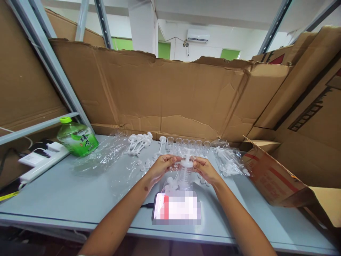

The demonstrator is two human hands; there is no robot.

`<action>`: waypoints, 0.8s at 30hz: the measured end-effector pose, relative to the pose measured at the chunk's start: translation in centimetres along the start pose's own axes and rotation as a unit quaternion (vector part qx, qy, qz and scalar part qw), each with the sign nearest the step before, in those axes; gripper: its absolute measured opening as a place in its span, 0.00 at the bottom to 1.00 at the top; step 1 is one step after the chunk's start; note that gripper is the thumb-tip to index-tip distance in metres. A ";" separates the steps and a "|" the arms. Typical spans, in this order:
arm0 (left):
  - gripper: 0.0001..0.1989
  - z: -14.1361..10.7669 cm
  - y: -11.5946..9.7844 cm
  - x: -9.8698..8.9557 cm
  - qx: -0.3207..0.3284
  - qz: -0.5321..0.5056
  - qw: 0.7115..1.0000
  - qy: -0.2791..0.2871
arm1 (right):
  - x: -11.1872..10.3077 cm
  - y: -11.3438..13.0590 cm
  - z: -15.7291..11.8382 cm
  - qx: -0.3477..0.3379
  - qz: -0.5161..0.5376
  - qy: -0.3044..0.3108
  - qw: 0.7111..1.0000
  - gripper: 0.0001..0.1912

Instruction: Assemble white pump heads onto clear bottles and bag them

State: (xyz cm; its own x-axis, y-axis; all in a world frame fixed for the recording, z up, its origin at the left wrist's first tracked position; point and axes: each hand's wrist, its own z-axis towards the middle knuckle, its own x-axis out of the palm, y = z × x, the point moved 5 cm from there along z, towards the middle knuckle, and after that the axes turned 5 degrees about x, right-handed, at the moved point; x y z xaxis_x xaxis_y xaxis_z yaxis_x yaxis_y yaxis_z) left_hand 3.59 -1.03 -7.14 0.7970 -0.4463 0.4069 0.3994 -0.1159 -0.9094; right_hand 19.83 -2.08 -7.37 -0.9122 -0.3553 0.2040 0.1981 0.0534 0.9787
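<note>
Near the middle of the table, a clear ribbed plastic container (pixel 184 177) with a white top and plunger-like stem stands upright. At its left side, my left hand (pixel 165 166) is closed in a pinch beside the white top. My right hand (pixel 204 169) pinches from the other side, level with that top. What lies between the fingertips is see-through and too small to make out. Small white plastic parts (pixel 171 185) rest just left of the container. In front of it lies a lit phone (pixel 176 208), its screen blurred, with a cable plugged in.
White stemmed parts (pixel 140 142) and a row of clear cups (pixel 185 143) stand at the back. Bagged white parts (pixel 230 160) and an open cardboard box (pixel 277 174) are right. A green bottle (pixel 80 138), plastic film (pixel 98 156) and power strip (pixel 44 161) are left. Cardboard walls (pixel 170 92) enclose the back.
</note>
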 end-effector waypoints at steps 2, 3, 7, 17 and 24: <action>0.16 -0.1 0.0 0.2 0.005 0.001 1.000 -0.009 | -0.1 -0.1 0.0 0.001 0.004 -0.002 1.000 0.16; 0.16 -0.1 0.0 0.3 0.009 0.001 1.000 -0.017 | -0.1 -0.1 0.1 0.002 0.008 -0.004 1.000 0.17; 0.15 0.0 0.3 0.2 0.019 -0.026 0.997 -0.067 | -0.5 -0.4 0.3 0.026 0.040 -0.034 0.998 0.20; 0.14 0.4 0.0 -0.6 0.061 -0.080 0.987 -0.122 | 2.2 -0.1 -0.8 0.076 -0.027 0.010 0.997 0.26; 0.20 -0.1 -1.0 0.2 0.088 -0.023 0.991 -0.095 | -0.7 3.3 -1.8 0.019 -0.170 -0.154 0.973 0.21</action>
State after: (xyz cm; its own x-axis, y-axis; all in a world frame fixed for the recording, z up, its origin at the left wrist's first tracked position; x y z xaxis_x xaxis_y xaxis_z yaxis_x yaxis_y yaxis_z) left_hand 3.28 -1.09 -6.12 0.8405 -0.2674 0.4712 0.4962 0.0310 -0.8676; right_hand 21.79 -3.28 -4.31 -0.9881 -0.0612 -0.1410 -0.1423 0.0176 0.9897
